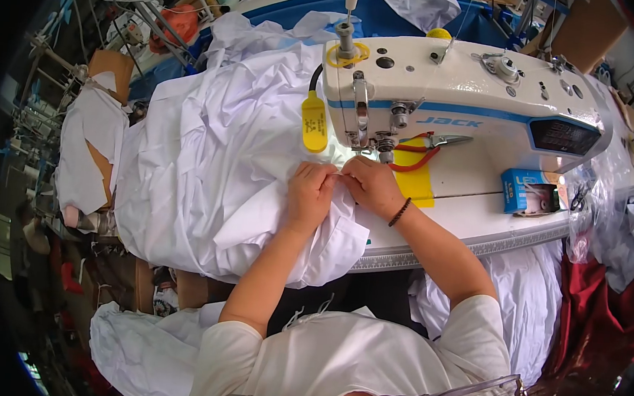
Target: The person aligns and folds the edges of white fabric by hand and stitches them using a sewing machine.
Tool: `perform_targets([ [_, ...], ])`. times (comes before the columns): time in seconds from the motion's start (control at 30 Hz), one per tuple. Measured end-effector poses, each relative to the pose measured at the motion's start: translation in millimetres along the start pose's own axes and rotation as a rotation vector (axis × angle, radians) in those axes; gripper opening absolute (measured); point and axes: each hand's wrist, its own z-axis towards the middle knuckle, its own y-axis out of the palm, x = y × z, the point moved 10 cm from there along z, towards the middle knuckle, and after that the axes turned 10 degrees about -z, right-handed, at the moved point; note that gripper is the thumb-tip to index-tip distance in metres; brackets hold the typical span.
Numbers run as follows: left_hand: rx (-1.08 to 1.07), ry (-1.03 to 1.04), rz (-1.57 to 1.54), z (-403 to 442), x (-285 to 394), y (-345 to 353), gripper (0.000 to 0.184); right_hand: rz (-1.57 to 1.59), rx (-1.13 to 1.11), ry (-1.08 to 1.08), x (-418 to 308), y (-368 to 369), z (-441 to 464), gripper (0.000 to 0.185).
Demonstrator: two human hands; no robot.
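Observation:
Just in front of the needle area of a white sewing machine [453, 78], my two hands meet. My left hand [311, 192] has its thumb and fingers pinched together over white fabric [194, 151]. My right hand [372, 181], with a dark beaded bracelet [400, 212] at its wrist, is closed in a pinch too. The fingertips nearly touch, with something small and pale between them that I cannot make out. The fabric lies heaped to the left and hangs over the table edge. A yellow tag [314, 123] hangs above my left hand.
Red-handled pliers [428, 153] rest on a yellow sheet [416, 187] beneath the machine arm. A blue LED box [532, 192] stands to the right. A ruler strip [477, 248] runs along the table edge. Clear plastic and red cloth [609, 318] are at the far right.

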Motion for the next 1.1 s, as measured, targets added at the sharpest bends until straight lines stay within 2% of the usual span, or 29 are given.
perform_targets([
  [0.07,-0.001,-0.067,-0.028,0,-6,0,0.007,0.013,-0.019,0.019,1,1,0,0.011],
  [0.13,-0.011,-0.106,-0.038,-3,-12,2,0.008,0.153,-0.069,0.162,13,7,-2,0.011],
  [0.2,-0.022,-0.144,-0.049,-4,-17,3,0.009,0.161,-0.061,0.162,15,6,-3,0.011],
  [0.27,-0.039,-0.297,-0.211,-8,-30,7,0.009,0.172,-0.055,0.16,16,7,-3,0.011],
  [0.37,0.025,-0.21,-0.237,-6,-25,3,0.01,0.231,-0.034,0.159,16,5,-2,0.01],
  [0.43,0.032,-0.232,-0.232,-8,-27,3,0.007,0.131,-0.021,0.053,7,1,0,0.01],
  [0.6,-0.003,-0.222,-0.2,-13,-35,0,0.01,0.083,-0.019,0.057,8,3,-2,0.011],
  [0.67,-0.031,-0.505,-0.24,-26,-65,1,0.012,0.09,0.01,0.027,2,-3,-1,0.012],
  [0.73,0.011,-0.521,-0.349,-26,-65,-4,0.01,0.163,-0.025,0.158,10,-2,-1,0.009],
  [0.8,0.051,-0.535,-0.459,-25,-59,-6,0.01,0.128,-0.005,0.104,7,0,0,0.009],
  [0.87,0.013,-0.43,-0.24,-17,-29,-8,0.012,0.091,0.012,0.048,2,-1,-1,0.009],
  [0.93,-0.032,-0.361,-0.121,-19,-23,-11,0.014,0.316,-0.07,0.31,24,11,-9,0.01],
  [0.97,-0.17,-0.46,-0.094,-24,-31,-7,0.016,0.314,-0.07,0.306,25,11,-10,0.01],
  [1.0,-0.311,-0.554,-0.066,-30,-40,-5,0.017,0.464,-0.121,0.45,38,20,-15,0.012],
  [1.03,-0.451,-0.666,-0.172,-38,-50,-5,0.019,0.614,-0.176,0.595,47,30,-23,0.013],
  [1.07,-0.447,-0.665,-0.174,-36,-55,-14,0.019,0.611,-0.179,0.593,47,30,-24,0.013],
  [1.1,-0.404,-0.618,-0.023,-30,-60,-30,0.022,0.467,-0.14,0.405,34,20,-15,0.012],
])
